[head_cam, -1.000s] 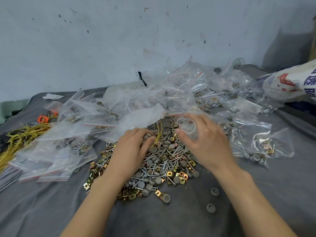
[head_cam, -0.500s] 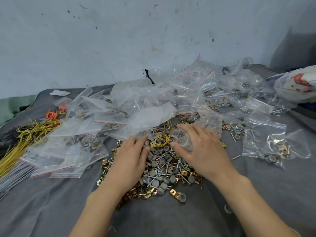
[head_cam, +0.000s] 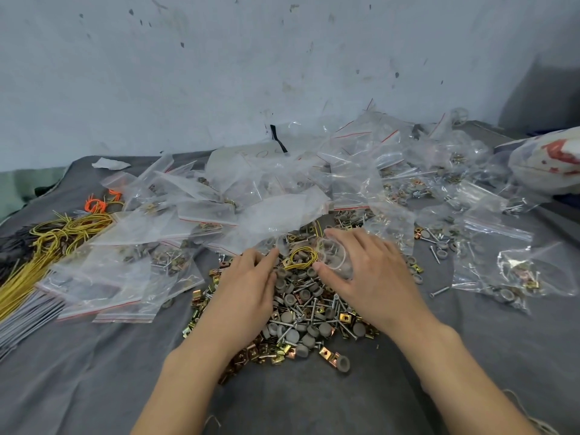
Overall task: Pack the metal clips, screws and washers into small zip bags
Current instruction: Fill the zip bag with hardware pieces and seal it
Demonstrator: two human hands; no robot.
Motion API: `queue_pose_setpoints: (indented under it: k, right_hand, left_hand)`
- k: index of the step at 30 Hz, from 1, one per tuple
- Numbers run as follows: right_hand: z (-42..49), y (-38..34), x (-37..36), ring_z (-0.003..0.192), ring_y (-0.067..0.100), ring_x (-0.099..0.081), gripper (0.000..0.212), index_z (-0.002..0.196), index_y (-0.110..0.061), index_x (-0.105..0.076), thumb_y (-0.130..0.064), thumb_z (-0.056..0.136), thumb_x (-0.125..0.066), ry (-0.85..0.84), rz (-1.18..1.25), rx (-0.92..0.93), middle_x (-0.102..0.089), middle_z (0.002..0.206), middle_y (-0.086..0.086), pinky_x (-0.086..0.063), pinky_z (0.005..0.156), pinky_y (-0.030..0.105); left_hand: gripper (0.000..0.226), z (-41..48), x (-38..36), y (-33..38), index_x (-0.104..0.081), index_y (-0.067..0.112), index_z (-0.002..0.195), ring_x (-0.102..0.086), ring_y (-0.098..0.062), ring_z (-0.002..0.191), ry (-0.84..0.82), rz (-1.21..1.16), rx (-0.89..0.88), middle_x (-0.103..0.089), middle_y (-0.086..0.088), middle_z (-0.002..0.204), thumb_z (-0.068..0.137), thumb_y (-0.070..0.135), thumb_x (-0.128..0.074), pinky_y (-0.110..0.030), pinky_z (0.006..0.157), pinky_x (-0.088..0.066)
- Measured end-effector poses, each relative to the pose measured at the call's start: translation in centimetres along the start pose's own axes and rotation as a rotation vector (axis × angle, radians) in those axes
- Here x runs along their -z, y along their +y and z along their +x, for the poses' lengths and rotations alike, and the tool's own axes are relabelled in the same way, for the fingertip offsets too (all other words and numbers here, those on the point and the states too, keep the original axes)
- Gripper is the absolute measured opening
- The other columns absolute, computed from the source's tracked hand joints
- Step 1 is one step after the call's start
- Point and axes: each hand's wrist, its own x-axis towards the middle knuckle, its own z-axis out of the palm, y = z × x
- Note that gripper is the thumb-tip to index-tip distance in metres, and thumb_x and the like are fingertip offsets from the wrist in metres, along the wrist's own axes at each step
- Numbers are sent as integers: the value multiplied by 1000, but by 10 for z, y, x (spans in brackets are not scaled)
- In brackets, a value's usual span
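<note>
A heap of loose hardware (head_cam: 301, 318) lies on the grey cloth: gold metal clips, silver screws and grey round washers. My right hand (head_cam: 373, 277) grips a small clear zip bag (head_cam: 332, 257) at the heap's far edge, its mouth held open toward the left. My left hand (head_cam: 248, 287) lies on the left side of the heap, fingers stretched forward and touching the washers near a yellow wire loop (head_cam: 303, 257). What sits under its palm is hidden.
Filled and empty zip bags (head_cam: 354, 180) are piled behind and on both sides of the heap. Yellow wire bundles (head_cam: 47, 243) and grey strips lie at the left. A printed sack (head_cam: 549, 161) sits at the far right. A wall stands behind.
The view has shifted so the heap sits lower and more to the right. My left hand's fingers have stretched out over the washers. My right hand keeps holding the bag.
</note>
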Motion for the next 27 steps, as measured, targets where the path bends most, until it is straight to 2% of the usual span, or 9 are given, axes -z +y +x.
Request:
queue_pose_setpoints:
  k: [6,10,12,14,17,19,23,24,27]
  right_hand:
    - [-1,0,2,122,17,-55,67,146,-30,-42,-72,94,-34,4,7,5,-56,134,-6,-37,109,41]
    - [-3,1,4,120,18,-56,66,145,-29,-44,-70,94,-37,22,21,16,-58,133,-5,-39,107,42]
    - [-3,2,5,119,17,-56,65,145,-29,-43,-70,95,-37,29,17,21,-58,132,-6,-38,107,40]
    - [-3,3,6,119,17,-56,65,145,-28,-43,-69,95,-38,38,19,25,-58,131,-6,-38,107,40]
    - [-3,2,7,119,17,-56,65,144,-28,-44,-69,94,-39,53,28,32,-59,130,-6,-37,106,40]
    - [-4,2,8,118,17,-56,65,145,-28,-44,-69,94,-40,54,23,36,-58,130,-6,-37,106,39]
    - [-5,0,8,120,18,-55,66,146,-29,-42,-69,95,-38,43,6,53,-58,132,-4,-36,108,40]
    - [-5,-1,8,120,18,-55,66,146,-29,-41,-70,94,-37,39,1,54,-58,132,-5,-36,108,40]
    - [-5,-3,7,118,19,-56,66,146,-29,-42,-70,94,-38,44,-2,54,-58,131,-5,-37,107,41]
  left_hand:
    - [42,1,3,4,-46,23,146,-44,-14,97,74,0,-16,-48,7,107,104,22,-42,-31,86,-37]
    - [38,5,7,8,-51,21,141,-55,-21,103,148,-38,-2,-62,3,109,104,22,-45,-41,92,-44]
    - [36,6,9,11,-55,23,138,-59,-18,108,234,-133,40,-67,3,114,103,26,-48,-41,95,-48]
    - [32,7,11,14,-59,27,132,-60,-6,108,318,-257,93,-67,10,116,101,30,-52,-32,95,-49]
    - [24,8,14,17,-65,34,120,-58,15,100,393,-386,125,-63,29,104,98,32,-58,-11,86,-44]
    - [22,9,15,19,-67,36,117,-57,15,103,404,-421,117,-64,30,104,97,32,-59,-7,85,-42]
    - [24,10,14,21,-69,33,118,-59,6,107,386,-474,78,-68,24,108,98,25,-59,-18,93,-46]
    - [24,10,13,23,-69,34,118,-59,8,105,375,-494,76,-67,26,105,98,25,-60,-15,90,-45]
    - [24,10,12,29,-63,41,116,-60,12,92,339,-567,99,-67,28,95,96,28,-63,-2,70,-42]
